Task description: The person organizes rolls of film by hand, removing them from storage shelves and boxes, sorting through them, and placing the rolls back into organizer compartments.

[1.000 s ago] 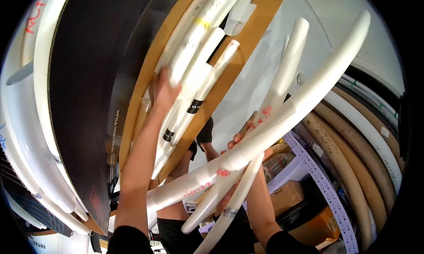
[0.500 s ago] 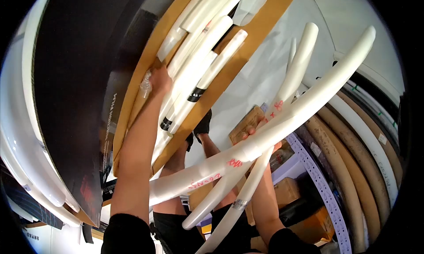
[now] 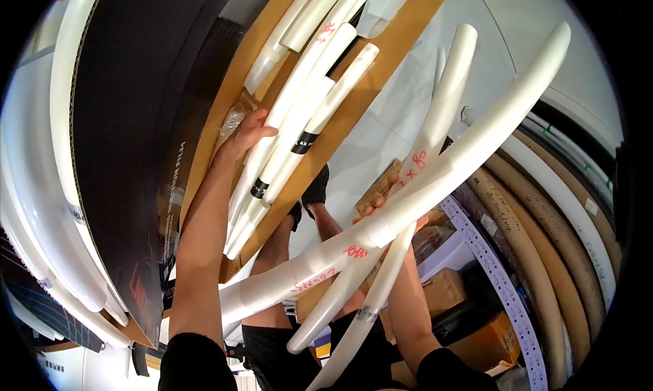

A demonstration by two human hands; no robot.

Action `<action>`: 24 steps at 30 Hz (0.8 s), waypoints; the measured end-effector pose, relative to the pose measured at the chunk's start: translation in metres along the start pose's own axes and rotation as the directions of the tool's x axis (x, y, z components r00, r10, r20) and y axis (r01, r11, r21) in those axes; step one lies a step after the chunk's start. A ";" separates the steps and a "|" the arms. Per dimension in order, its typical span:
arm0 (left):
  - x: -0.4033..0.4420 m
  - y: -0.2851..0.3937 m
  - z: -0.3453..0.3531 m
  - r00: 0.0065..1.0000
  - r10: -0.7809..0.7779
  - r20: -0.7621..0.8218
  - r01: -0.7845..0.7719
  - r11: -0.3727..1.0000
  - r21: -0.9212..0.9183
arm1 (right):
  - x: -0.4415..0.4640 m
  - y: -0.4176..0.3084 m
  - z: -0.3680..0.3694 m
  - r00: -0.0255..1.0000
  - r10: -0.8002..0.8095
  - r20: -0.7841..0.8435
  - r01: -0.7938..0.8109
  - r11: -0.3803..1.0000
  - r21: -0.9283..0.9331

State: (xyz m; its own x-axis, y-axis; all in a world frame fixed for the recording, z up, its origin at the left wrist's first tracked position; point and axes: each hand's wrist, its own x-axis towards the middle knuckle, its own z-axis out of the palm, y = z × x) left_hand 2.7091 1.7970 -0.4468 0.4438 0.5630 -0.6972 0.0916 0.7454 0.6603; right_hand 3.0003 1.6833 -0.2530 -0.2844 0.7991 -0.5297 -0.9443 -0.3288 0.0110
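My left hand (image 3: pixel 248 134) reaches into a long cardboard box (image 3: pixel 381 71) and is closed around the side of a white roll with red writing (image 3: pixel 299 71); some fingers are hidden. Several more white rolls lie around it, two of them with black label bands. My right hand (image 3: pixel 374 204) grips a bundle of long white rolls, fingers wrapped behind them. A thick roll with red writing (image 3: pixel 469 163) crosses in front of a thinner marked roll (image 3: pixel 452 85) and a slim roll with a silver band (image 3: pixel 367 314).
Bubble wrap (image 3: pixel 233 119) sits inside the box beside my left hand. The box's black side (image 3: pixel 129 153) rises at left, with large white rolls (image 3: pixel 34 173) beyond. At right stand brown rolls (image 3: pixel 537 248) and a lilac perforated metal upright (image 3: pixel 500 282); small cartons (image 3: pixel 445 292) lie below.
My left hand has come up from deeper beside the rolls, its fingers now showing on one. That roll has turned or shifted, showing more red writing. The right-hand bundle has moved slightly left.
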 end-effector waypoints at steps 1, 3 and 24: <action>-0.002 0.002 0.005 0.997 0.002 -0.073 0.005 0.995 0.096 | 0.003 -0.002 -0.003 1.000 0.001 0.001 -0.001 1.000 0.000; -0.005 0.002 0.015 0.989 0.007 -0.146 0.021 0.982 0.189 | 0.005 -0.002 -0.004 1.000 0.001 0.017 -0.001 1.000 0.005; 0.084 -0.037 0.002 0.868 0.125 -0.481 0.213 0.780 0.588 | -0.005 0.001 -0.017 0.999 0.007 0.035 -0.008 1.000 0.020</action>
State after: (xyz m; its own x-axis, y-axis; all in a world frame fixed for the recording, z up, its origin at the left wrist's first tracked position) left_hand 2.7447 1.8162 -0.5292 -0.0319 0.7534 -0.6568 0.6903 0.4918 0.5307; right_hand 3.0039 1.6705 -0.2644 -0.2969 0.8138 -0.4995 -0.9451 -0.3253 0.0318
